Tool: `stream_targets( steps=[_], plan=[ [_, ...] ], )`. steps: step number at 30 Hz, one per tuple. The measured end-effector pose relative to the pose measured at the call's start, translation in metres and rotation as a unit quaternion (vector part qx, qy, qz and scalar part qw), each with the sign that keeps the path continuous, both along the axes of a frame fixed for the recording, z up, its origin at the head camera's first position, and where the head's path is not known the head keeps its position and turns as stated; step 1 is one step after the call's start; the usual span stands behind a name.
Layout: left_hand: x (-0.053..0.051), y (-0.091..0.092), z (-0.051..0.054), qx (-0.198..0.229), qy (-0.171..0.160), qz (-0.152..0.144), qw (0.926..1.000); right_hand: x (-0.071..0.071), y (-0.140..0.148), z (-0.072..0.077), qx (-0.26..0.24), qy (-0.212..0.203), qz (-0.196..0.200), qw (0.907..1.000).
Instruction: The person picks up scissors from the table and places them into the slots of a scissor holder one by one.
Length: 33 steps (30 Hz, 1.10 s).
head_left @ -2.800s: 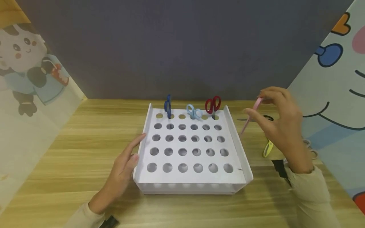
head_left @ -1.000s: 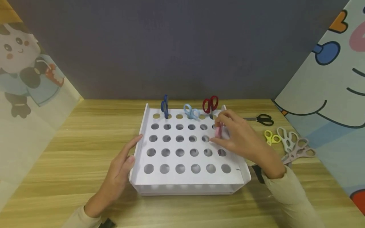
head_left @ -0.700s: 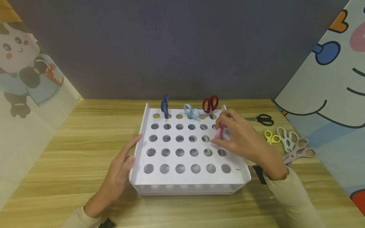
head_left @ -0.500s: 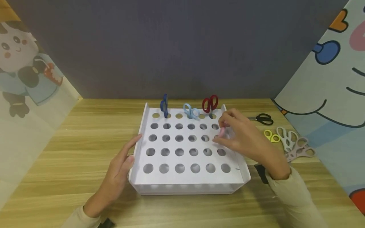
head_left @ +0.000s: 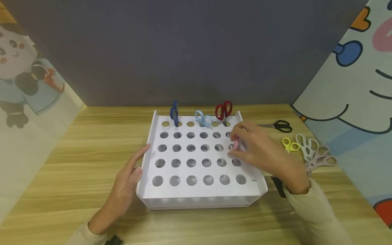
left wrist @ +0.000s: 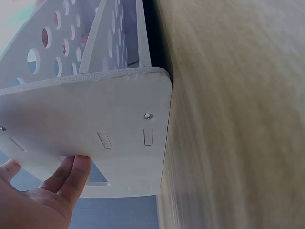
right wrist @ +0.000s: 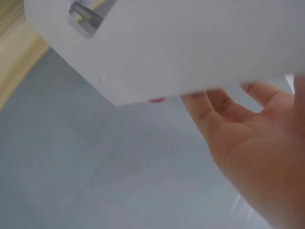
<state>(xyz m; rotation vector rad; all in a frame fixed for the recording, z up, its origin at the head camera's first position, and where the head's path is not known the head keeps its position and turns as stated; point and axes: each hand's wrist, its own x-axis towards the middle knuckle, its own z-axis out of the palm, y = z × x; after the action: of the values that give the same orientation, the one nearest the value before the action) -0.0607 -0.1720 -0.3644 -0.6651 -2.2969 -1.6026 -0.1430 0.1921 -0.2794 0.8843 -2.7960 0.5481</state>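
Observation:
My right hand [head_left: 260, 146] pinches pink scissors [head_left: 235, 145] between thumb and fingers, over the right-hand columns of holes in a white rack [head_left: 199, 190]. Only a bit of pink shows; the fingers hide the rest, and I cannot tell how deep the tips sit. On the rack's left side panel rests my left hand [head_left: 124, 183], its index finger extended. The left wrist view shows that hand's fingertips [left wrist: 81, 164] at a cutout in the panel. Dark blue scissors [head_left: 174, 114], light blue scissors [head_left: 203, 119] and red scissors [head_left: 224, 110] stand in the back row.
Right of the rack, black scissors [head_left: 282, 126], yellow scissors [head_left: 290, 145], white scissors [head_left: 307, 148] and greyish-pink scissors [head_left: 320, 159] lie on the wooden table [head_left: 76, 153]. A dark grey panel [head_left: 196, 51] rises behind, with cartoon-printed walls at both sides.
My right hand has carried the pink scissors left from above the table to the rack's right-hand holes, then shifted only slightly there. The left hand stays on the side panel.

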Motion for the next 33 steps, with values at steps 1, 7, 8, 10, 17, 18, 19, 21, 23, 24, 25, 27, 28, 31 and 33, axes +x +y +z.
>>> stream_targets(
  steps=[1, 7, 8, 10, 17, 18, 19, 21, 23, 24, 25, 27, 28, 31, 33],
  plan=[
    [0.0, 0.0, 0.0, 0.001, -0.001, 0.0, 1.0, 0.0, -0.001, -0.001, 0.005, -0.001, 0.002, 1.0],
    [0.0, 0.001, 0.001, -0.006, 0.007, 0.003, 1.0, 0.001, 0.001, 0.0, 0.002, 0.001, 0.019, 0.9998],
    [0.0, 0.001, 0.001, -0.009, 0.008, 0.004, 0.9999, 0.001, 0.002, 0.002, 0.0, 0.003, 0.021, 0.9998],
    [0.0, 0.001, 0.001, -0.017, 0.013, 0.011, 0.9997, 0.001, 0.003, 0.005, -0.003, 0.004, 0.023, 0.9997],
    [0.001, 0.001, 0.002, -0.022, 0.008, 0.022, 0.9995, -0.003, 0.016, 0.013, -0.015, 0.022, 0.015, 0.9995],
    [0.001, 0.001, 0.001, -0.022, 0.007, 0.021, 0.9995, -0.004, 0.02, 0.014, -0.019, 0.027, 0.011, 0.9994],
    [0.001, 0.001, 0.001, -0.022, 0.007, 0.022, 0.9995, -0.005, 0.023, 0.015, -0.024, 0.03, 0.007, 0.9992],
    [0.001, 0.001, 0.001, -0.022, 0.008, 0.021, 0.9995, -0.007, 0.03, 0.016, -0.036, 0.029, -0.004, 0.9989],
    [0.001, 0.001, 0.001, -0.025, 0.011, 0.022, 0.9994, -0.008, 0.038, 0.017, -0.045, 0.025, -0.024, 0.9984],
    [0.0, 0.001, 0.0, -0.026, 0.012, 0.022, 0.9993, -0.009, 0.042, 0.017, -0.05, 0.023, -0.033, 0.998],
    [0.0, 0.001, 0.0, -0.028, 0.013, 0.023, 0.9993, -0.009, 0.047, 0.017, -0.055, 0.021, -0.041, 0.9974],
    [0.0, 0.001, 0.0, -0.027, 0.01, 0.023, 0.9993, -0.011, 0.055, 0.015, -0.063, 0.027, -0.05, 0.9964],
    [0.0, 0.001, 0.0, -0.027, 0.008, 0.023, 0.9993, -0.012, 0.059, 0.013, -0.063, 0.029, -0.052, 0.9962],
    [0.0, 0.0, 0.001, -0.026, 0.008, 0.024, 0.9993, -0.014, 0.069, 0.007, -0.059, 0.032, -0.058, 0.996],
    [0.0, 0.0, 0.001, -0.024, 0.009, 0.02, 0.9995, -0.015, 0.076, 0.001, -0.057, 0.022, -0.066, 0.996]
  ],
)
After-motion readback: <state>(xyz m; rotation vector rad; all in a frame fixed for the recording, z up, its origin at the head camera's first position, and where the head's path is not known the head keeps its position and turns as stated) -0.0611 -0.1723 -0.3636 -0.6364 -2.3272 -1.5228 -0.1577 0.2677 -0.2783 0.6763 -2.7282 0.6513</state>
